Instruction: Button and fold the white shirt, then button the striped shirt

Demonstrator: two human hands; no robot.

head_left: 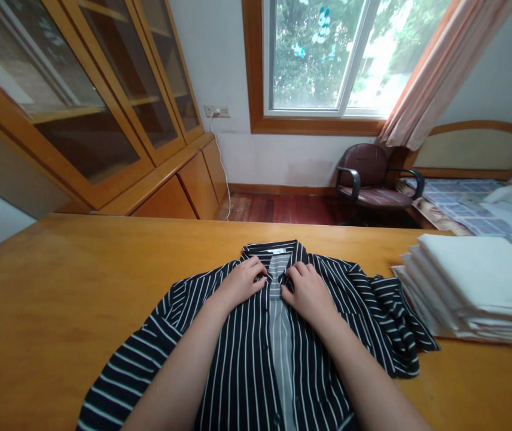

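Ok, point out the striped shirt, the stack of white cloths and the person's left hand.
striped shirt (pixel 238 359): head view, left front panel.
stack of white cloths (pixel 475 281): head view, top sheet.
left hand (pixel 242 281): head view, back of the hand, by the collar.

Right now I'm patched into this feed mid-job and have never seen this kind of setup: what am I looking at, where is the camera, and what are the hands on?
There is no machine here: a person works with two bare hands. The single picture comes from a camera worn on the person's head, looking forward and down, so the arms come in from the bottom edge. On the wooden table lies a black shirt with white stripes, front up and unbuttoned, collar pointing away. The left hand and the right hand each pinch a front edge just below the collar. To the right sits a stack of folded white cloths, untouched. Behind are a cabinet, a window, a chair and a bed.
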